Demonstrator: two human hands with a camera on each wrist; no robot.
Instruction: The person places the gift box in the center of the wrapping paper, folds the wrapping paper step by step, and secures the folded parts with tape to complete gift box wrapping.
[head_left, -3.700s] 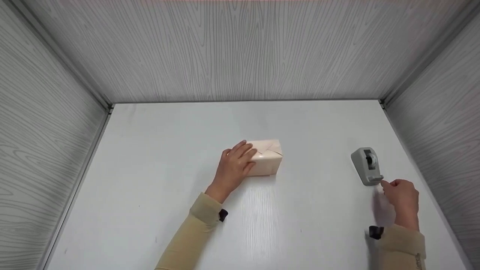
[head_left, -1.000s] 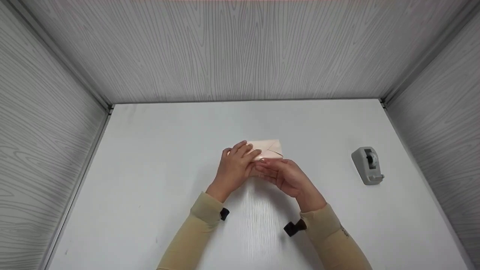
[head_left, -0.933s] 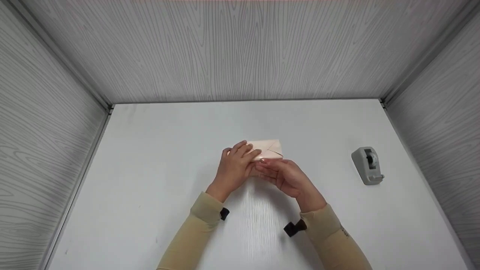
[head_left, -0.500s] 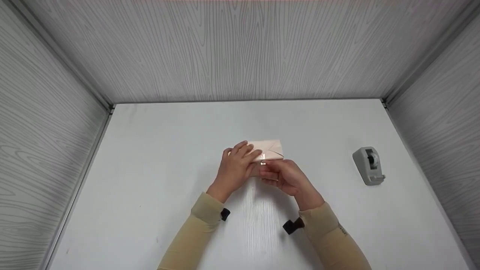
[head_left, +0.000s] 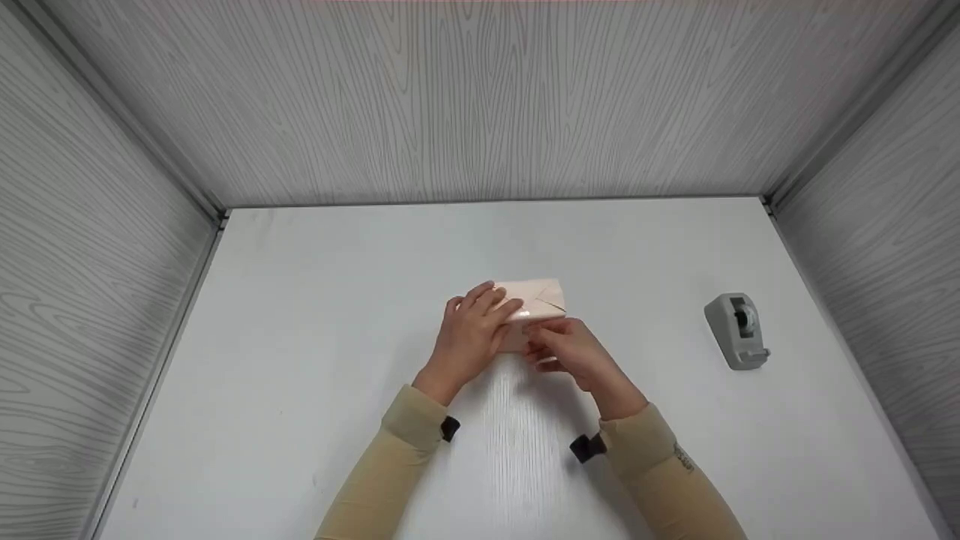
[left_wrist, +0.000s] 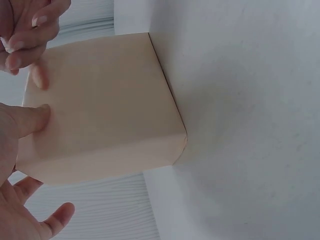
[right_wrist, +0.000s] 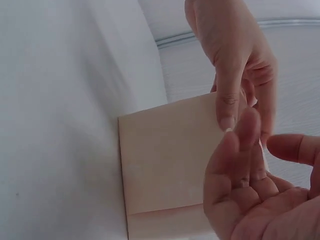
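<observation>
A box wrapped in pale peach paper [head_left: 541, 291], with folded flaps on top, sits on the white table. My left hand [head_left: 461, 341] holds its left end, fingers over the top and thumb [left_wrist: 35, 120] against the front face. At the front top edge, the fingers of my right hand [head_left: 574, 352] lie against the paper near the left fingertips. In the right wrist view its fingers [right_wrist: 247, 127] are loosely bent and the thumb [right_wrist: 292, 147] stands apart from them. A small glossy patch shows on the edge by the left fingertips.
A grey tape dispenser [head_left: 736, 334] with a roll in it stands to the right on the white table [head_left: 300, 300]. Grey wood-grain panels [head_left: 480, 105] rise at the back and on both sides.
My right hand has come from the tape dispenser to the box's front edge. Over the last half second its fingers shift slightly along that edge. The left hand keeps its hold.
</observation>
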